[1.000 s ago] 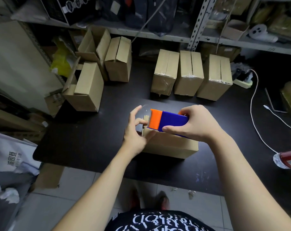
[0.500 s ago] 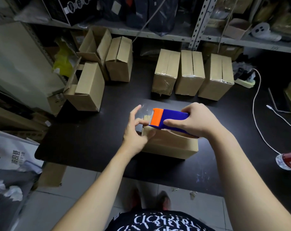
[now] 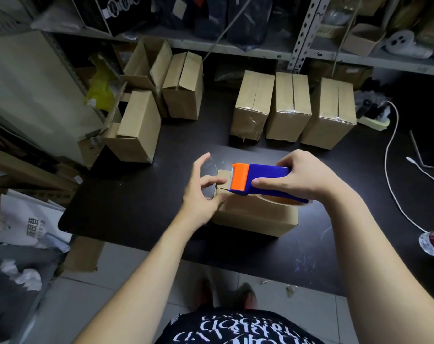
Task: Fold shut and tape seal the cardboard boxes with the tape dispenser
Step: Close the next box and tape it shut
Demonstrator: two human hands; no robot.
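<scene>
Under both hands a closed cardboard box (image 3: 250,217) is lying on the dark table (image 3: 136,202), its long side running from one hand to the other. The left hand (image 3: 201,194) is resting on the box's left end with its fingers spread wide, the thumb against the near corner and a fingertip lying by the top seam. The right hand (image 3: 303,180) is gripping the tape dispenser (image 3: 260,178) (blue body, orange head), fingers curled over its top and thumb along the near side; the orange head is sitting on the box top just beside the left fingertips. Beyond the right hand three taped boxes (image 3: 289,105) are standing side by side. Beyond the left hand, open-flapped boxes (image 3: 136,127) are clustering near the shelving.
</scene>
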